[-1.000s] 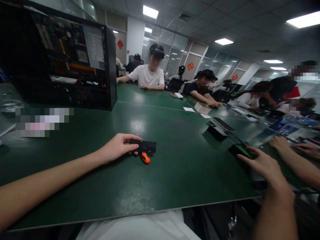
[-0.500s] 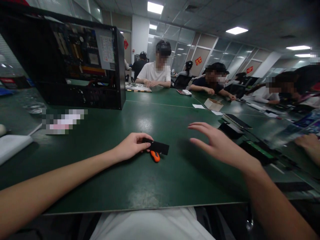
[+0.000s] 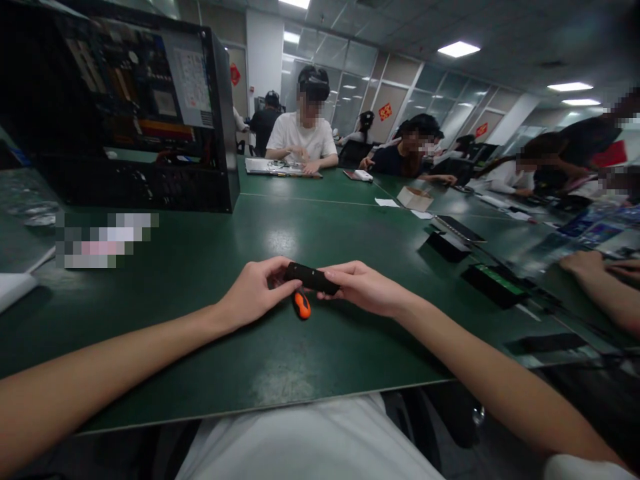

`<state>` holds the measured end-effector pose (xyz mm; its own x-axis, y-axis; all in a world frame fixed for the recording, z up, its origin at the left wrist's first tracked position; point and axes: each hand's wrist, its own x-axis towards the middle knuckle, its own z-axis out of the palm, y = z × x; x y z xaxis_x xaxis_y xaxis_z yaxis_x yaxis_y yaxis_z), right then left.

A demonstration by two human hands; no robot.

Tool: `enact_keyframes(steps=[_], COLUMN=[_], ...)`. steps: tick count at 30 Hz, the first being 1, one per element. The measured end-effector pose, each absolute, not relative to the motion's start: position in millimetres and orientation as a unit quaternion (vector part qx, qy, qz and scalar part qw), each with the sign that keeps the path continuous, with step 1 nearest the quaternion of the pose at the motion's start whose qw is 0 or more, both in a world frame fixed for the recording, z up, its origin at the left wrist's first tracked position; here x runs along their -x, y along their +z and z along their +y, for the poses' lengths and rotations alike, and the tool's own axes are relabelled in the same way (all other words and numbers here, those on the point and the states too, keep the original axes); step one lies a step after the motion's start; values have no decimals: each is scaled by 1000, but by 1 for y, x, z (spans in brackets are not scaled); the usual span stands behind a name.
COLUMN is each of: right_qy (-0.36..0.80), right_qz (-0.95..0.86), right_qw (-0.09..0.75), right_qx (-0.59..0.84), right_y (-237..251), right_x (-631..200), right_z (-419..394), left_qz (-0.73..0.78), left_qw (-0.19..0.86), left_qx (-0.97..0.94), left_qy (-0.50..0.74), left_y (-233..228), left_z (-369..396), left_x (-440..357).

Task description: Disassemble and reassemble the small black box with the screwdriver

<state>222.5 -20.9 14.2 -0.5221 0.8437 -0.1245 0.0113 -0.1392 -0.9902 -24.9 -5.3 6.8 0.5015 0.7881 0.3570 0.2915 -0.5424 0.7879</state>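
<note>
A small black rectangular piece [image 3: 311, 276] spans the gap between my two hands, just above the green table. My left hand [image 3: 260, 288] pinches its left end between thumb and fingers. At the other end, my right hand [image 3: 367, 287] is closed on it, thumb on top and fingers underneath. What exactly the piece is, I cannot make out. Below it, an orange-and-black handle [image 3: 302, 305], seemingly a screwdriver's, shows on the table; its far part is hidden behind the piece and my left hand.
An open computer case [image 3: 220, 120] stands at the left. Black parts, one with a green circuit board [image 3: 500, 283], lie at the right near another person's arm [image 3: 600, 287]. A small cardboard box [image 3: 415, 198] sits farther back. Across the table a person in white [image 3: 303, 143] works.
My right hand has come in from the right and taken hold of the black piece's right end. The piece has turned slightly in my left hand. The view has shifted a little.
</note>
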Motion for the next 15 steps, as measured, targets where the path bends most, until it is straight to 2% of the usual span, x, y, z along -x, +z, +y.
enact_keyframes(steps=[6, 15], right_qy=[720, 673], right_qz=[-516, -607], right_qw=[304, 259], right_qx=[349, 334], right_y=[20, 20], right_x=[-234, -225], right_z=[-16, -22], left_qz=[320, 326], left_qw=[381, 360], left_qx=[-787, -807], left_qy=[364, 335], left_y=[6, 9], left_z=[-2, -5], left_x=[26, 26])
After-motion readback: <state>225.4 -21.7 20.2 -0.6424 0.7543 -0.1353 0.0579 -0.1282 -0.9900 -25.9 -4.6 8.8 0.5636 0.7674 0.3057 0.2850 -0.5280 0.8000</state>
